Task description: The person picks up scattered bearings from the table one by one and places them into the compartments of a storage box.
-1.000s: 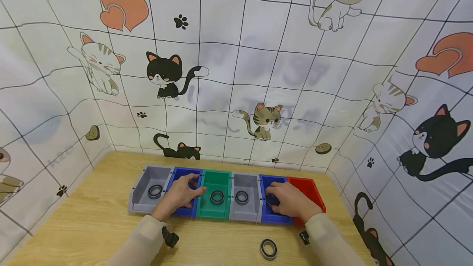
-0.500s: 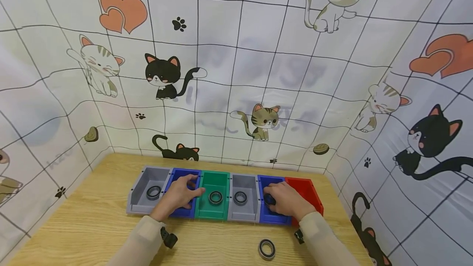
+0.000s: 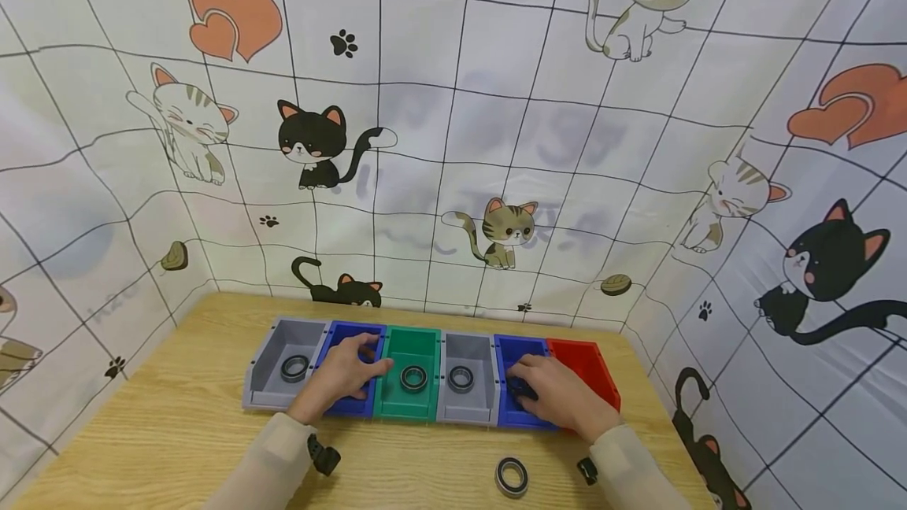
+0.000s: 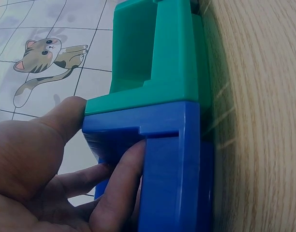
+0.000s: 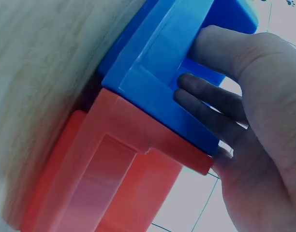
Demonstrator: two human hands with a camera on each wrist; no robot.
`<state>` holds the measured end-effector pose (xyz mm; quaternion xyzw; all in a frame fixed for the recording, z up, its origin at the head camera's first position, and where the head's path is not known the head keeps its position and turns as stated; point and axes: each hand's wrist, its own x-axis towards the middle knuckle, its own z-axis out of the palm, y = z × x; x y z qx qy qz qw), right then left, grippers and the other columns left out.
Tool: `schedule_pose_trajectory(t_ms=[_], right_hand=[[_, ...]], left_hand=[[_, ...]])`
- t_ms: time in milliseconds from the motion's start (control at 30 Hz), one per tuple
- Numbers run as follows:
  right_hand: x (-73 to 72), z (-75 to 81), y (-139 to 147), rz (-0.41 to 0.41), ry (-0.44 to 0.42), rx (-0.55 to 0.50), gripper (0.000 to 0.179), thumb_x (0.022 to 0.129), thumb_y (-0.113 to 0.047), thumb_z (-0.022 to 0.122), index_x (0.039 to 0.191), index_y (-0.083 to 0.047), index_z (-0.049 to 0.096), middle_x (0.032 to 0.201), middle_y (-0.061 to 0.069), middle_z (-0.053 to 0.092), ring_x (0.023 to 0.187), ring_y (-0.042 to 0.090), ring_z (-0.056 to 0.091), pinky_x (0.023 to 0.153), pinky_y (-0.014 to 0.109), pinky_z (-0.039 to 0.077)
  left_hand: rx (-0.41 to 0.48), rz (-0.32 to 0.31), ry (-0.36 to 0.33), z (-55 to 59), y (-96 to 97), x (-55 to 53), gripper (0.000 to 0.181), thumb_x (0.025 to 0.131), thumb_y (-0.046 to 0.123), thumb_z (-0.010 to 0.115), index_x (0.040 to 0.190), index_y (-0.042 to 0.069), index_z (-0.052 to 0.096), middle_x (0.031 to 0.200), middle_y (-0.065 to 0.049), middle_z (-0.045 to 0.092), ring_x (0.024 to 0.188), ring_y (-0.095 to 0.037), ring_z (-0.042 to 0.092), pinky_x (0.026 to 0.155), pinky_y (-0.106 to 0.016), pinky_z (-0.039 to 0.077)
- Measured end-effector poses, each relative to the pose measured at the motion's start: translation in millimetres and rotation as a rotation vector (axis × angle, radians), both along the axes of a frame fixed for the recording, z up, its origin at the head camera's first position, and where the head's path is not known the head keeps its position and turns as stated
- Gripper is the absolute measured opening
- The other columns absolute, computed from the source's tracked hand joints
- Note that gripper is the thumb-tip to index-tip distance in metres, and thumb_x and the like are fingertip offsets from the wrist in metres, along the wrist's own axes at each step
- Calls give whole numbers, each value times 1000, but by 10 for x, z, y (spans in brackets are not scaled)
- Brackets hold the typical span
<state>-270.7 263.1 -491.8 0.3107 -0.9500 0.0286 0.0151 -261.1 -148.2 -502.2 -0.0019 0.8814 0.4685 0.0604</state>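
My left hand (image 3: pixel 347 368) lies over the left blue bin (image 3: pixel 326 356), its thumb at the rim beside the green bin (image 3: pixel 413 342). In the left wrist view, bent fingers (image 4: pixel 120 188) reach inside that blue bin (image 4: pixel 170 179), spread loosely; what lies deep in it is hidden. My right hand (image 3: pixel 556 388) reaches into the right blue bin (image 3: pixel 520 349) and pinches a dark ball bearing (image 3: pixel 522 389), partly covered by the fingers. From the right wrist, the thumb and fingers (image 5: pixel 201 99) dip into the blue bin (image 5: pixel 153 72); the bearing is hidden there.
Bearings sit in the left grey bin (image 3: pixel 283 337), the green bin and the middle grey bin (image 3: pixel 469 349). A red bin (image 3: pixel 584 360) ends the row at right. Another bearing (image 3: pixel 512 478) lies on the wooden table (image 3: pixel 411 463) in front. A cat-print curtain hangs behind.
My right hand and wrist have shifted slightly right, with the fingers covering more of the bearing. The left hand stays in place.
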Motion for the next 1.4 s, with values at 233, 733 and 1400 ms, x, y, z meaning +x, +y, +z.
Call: schedule_pose_trajectory(t_ms=[233, 733, 1400], right_hand=[[231, 84, 59, 4, 33, -48, 44, 98, -16, 95, 140, -14, 83, 137, 6, 80, 126, 29, 78, 111, 53, 68], [738, 59, 39, 29, 57, -168, 44, 98, -15, 96, 139, -21, 83, 131, -1, 77, 116, 19, 77, 101, 43, 73], [958, -140, -42, -108, -576, -237, 50, 97, -51, 94, 144, -47, 76, 146, -8, 70, 128, 19, 69, 103, 47, 72]], left_hand=[[13, -6, -14, 16, -5, 10, 75, 109, 30, 86, 170, 1, 55, 151, -26, 71, 73, -24, 83, 72, -43, 73], [16, -17, -25, -24, -27, -6, 77, 109, 32, 86, 171, 1, 53, 152, -27, 71, 74, -24, 83, 75, -44, 74], [17, -10, -18, -11, -41, -21, 76, 108, 31, 87, 170, 1, 55, 149, -26, 72, 72, -24, 83, 74, -45, 74]])
